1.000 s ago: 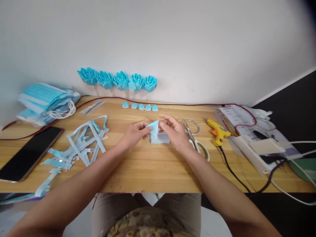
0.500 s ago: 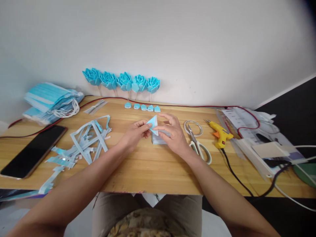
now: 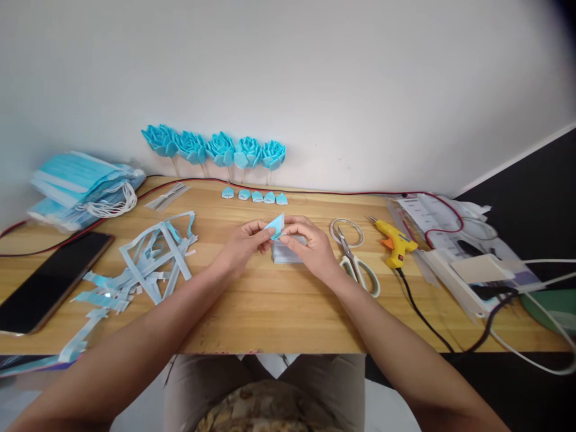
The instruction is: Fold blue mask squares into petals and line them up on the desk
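Observation:
My left hand (image 3: 240, 245) and my right hand (image 3: 308, 248) meet over the middle of the wooden table (image 3: 279, 306). Both pinch a small light-blue folded piece (image 3: 275, 227) of mask fabric between thumb and fingers. Just under it, a small stack of cut blue-grey squares (image 3: 285, 253) lies on the table, partly covered by my right hand. Behind, a row of small folded blue petals (image 3: 254, 195) lies near the wall.
Several blue fabric roses (image 3: 216, 149) lean on the wall. Face masks (image 3: 81, 187) are piled far left, cut strips (image 3: 144, 264) and a phone (image 3: 49, 281) left. Scissors (image 3: 355, 259), a yellow glue gun (image 3: 393, 240), cables and packaging (image 3: 468, 252) lie to the right.
The blue piece has been folded smaller and lowered between my fingers. My right hand's fingers have closed in on it. The view has shifted slightly.

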The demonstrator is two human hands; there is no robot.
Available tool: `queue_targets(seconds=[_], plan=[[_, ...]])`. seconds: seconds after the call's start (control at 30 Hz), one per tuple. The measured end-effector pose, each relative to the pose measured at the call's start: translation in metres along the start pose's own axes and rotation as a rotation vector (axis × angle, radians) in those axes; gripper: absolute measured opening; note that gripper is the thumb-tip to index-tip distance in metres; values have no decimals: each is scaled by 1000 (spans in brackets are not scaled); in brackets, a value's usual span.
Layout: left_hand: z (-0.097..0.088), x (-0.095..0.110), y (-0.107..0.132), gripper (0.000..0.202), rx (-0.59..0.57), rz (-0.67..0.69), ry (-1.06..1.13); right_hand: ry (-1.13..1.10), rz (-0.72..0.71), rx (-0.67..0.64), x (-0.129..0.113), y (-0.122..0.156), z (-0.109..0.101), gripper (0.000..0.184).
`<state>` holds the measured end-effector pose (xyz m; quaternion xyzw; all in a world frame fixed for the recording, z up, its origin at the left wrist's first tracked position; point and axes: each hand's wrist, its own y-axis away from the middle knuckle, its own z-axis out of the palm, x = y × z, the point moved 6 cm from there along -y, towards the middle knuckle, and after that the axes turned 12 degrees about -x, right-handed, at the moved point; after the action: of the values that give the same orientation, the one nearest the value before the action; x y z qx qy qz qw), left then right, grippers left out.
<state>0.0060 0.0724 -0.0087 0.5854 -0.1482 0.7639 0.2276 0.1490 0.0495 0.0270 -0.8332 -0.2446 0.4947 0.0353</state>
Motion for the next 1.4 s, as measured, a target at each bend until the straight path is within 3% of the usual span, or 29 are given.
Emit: queue_targets(seconds=[0.23,0.4,0.53,0.73,1.23,1.4], plan=[[-1,-2,-1,29,-14,-3,-27,-187,139,-2,10,1,3,18],[1,-2,-1,29,-28,-2,-33,-260,162,17,17,1,5,21],[1,-2,0,29,-20,-3,-40,-386,205,11,23,1,8,49],[-1,0,1,31,4,-1,-92,-373,198,-34,21,2,7,16],[6,10,2,31,-16,10,-242,-372,214,-27,19,2,7,18],[10,6,2,29,-89,-36,-290,-372,198,0,15,2,4,18]])
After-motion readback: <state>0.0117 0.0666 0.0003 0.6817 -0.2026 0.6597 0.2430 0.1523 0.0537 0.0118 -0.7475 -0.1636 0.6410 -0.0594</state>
